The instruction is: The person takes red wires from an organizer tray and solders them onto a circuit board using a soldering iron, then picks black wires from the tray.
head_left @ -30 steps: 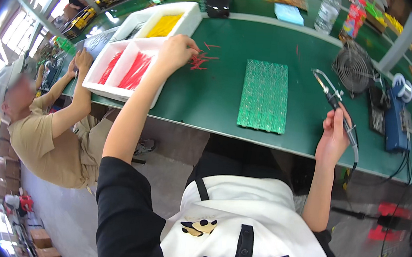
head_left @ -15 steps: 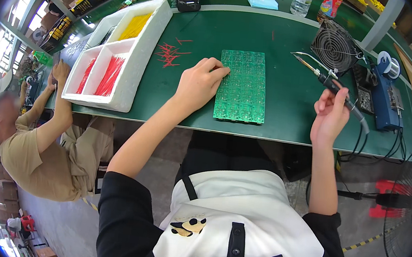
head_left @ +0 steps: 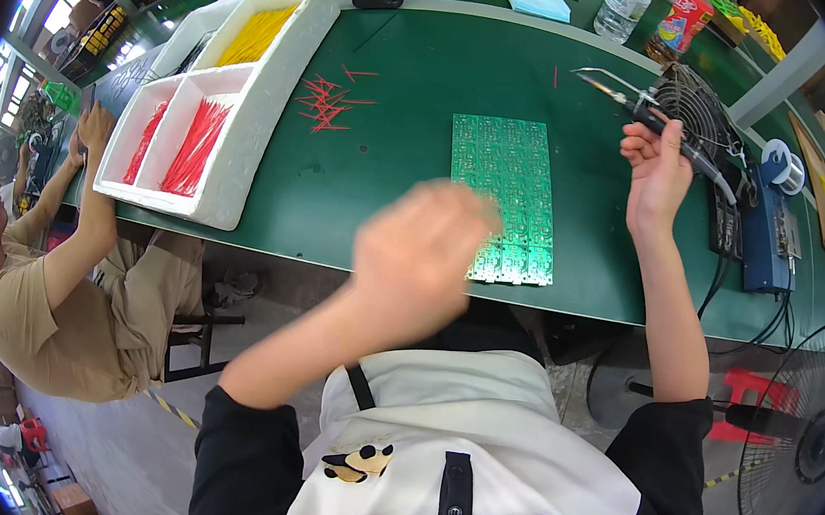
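A green panel of small circuit boards point(head_left: 525, 194) lies flat on the green work table. My left hand point(head_left: 423, 249), smeared by motion, is over the panel's near left corner and hides part of it; whether its fingers hold anything is not visible. To the right of the panel, my right hand point(head_left: 658, 178) grips the dark handle of a soldering iron point(head_left: 643, 114). The iron's tip points up and left, off the panel. Several loose red wires point(head_left: 326, 103) lie left of the panel, and one short red wire point(head_left: 555, 77) is beyond it.
A white foam tray point(head_left: 262, 141) with red and yellow wires stands at the left. A small black fan point(head_left: 690, 101), a blue soldering station point(head_left: 769, 230) and a solder spool point(head_left: 784, 168) are at the right. Bottles point(head_left: 622, 10) stand far back. A co-worker point(head_left: 57, 291) sits at left.
My left hand has left the panel's upper left edge and come nearer to me. The soldering iron, still in my right hand, is slightly farther up and left. The whole view has shifted a little.
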{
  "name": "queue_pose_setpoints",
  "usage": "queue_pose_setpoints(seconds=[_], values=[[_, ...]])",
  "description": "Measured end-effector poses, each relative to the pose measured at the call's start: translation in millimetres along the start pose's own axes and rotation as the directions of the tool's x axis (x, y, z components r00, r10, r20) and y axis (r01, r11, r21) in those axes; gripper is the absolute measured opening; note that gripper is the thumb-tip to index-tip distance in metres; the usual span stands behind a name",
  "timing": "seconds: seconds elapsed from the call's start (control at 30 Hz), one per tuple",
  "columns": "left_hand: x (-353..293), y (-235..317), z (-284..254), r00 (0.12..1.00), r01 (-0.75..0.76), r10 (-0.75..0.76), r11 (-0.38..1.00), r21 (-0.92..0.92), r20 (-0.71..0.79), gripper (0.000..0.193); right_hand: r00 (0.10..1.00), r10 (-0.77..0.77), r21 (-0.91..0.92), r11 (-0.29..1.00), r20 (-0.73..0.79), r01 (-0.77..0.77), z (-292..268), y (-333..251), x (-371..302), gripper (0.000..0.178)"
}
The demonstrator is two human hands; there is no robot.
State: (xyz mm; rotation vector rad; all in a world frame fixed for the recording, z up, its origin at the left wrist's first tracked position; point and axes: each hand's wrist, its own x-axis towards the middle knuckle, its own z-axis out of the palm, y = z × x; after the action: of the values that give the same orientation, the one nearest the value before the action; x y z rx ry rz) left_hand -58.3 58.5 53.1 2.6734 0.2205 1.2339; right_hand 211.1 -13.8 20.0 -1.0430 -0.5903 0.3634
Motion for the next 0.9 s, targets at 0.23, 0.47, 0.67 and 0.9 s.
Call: queue_pose_setpoints(seconds=[0.23,0.47,0.67,0.9], values=[[-50,35,15,0.983,0.088,-0.087,0.996,-0.002,0.164,0.013,0.991,-0.135,-0.053,0.989,-0.013,0.135,4,0,-2,0.032],[-34,-64,-46,0.955,0.296,-0.297,0.936,0.189,-0.02,0.01,0.987,-0.161,-0.017,0.987,0.016,0.161,2,-6,-3,0.033],[-10,-2,-22,0.961,0.207,-0.239,0.955,0.213,0.141,0.007,0.982,-0.184,0.007,0.983,-0.05,0.184,-3,-5,0,0.027],[-19,-29,34,0.951,0.265,-0.28,0.956,0.125,0.131,0.007,0.973,-0.206,-0.137,0.972,-0.107,0.191,1,-5,-3,0.023]])
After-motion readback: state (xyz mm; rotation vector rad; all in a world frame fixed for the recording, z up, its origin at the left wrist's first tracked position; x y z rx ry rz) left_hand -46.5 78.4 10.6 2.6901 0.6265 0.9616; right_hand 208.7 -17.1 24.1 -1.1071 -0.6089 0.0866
